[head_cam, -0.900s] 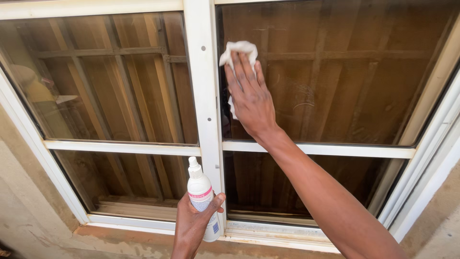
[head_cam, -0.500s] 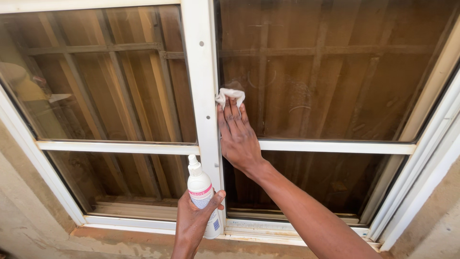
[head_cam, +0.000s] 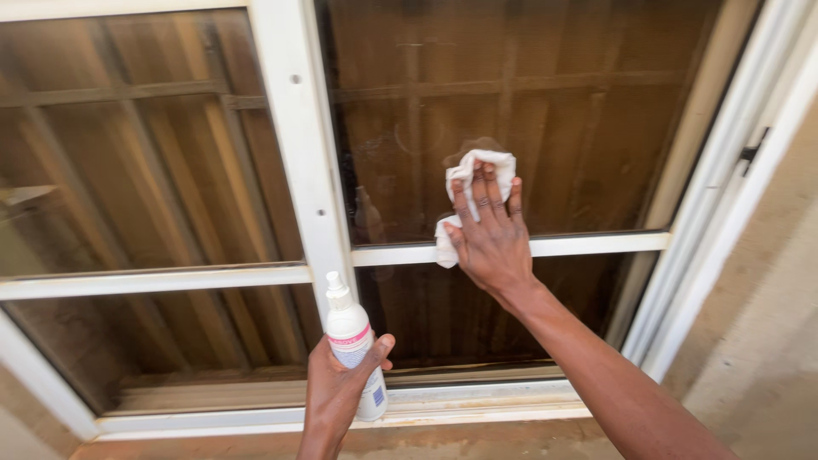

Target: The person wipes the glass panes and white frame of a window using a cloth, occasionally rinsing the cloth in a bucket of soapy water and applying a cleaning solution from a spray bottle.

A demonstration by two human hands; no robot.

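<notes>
My right hand [head_cam: 490,234] presses a crumpled white cloth [head_cam: 474,179] flat against the upper right window pane [head_cam: 545,111], just above the white horizontal bar [head_cam: 596,245]. The fingers are spread over the cloth. My left hand [head_cam: 336,393] holds a white spray bottle [head_cam: 351,341] with a pink band, upright, low in front of the white centre post [head_cam: 298,145] of the window frame. The glass is dusty and reflects brown wooden boards.
The left pane [head_cam: 136,162] lies beside the post, with lower panes under the bars. A white outer frame with a black latch [head_cam: 753,150] runs down the right side. A tan rough wall [head_cam: 767,341] stands at right, and a dirty sill [head_cam: 477,400] runs below.
My right hand has slid the cloth down the pane and then to the right, away from the centre post. The left hand has kept the bottle in the same place.
</notes>
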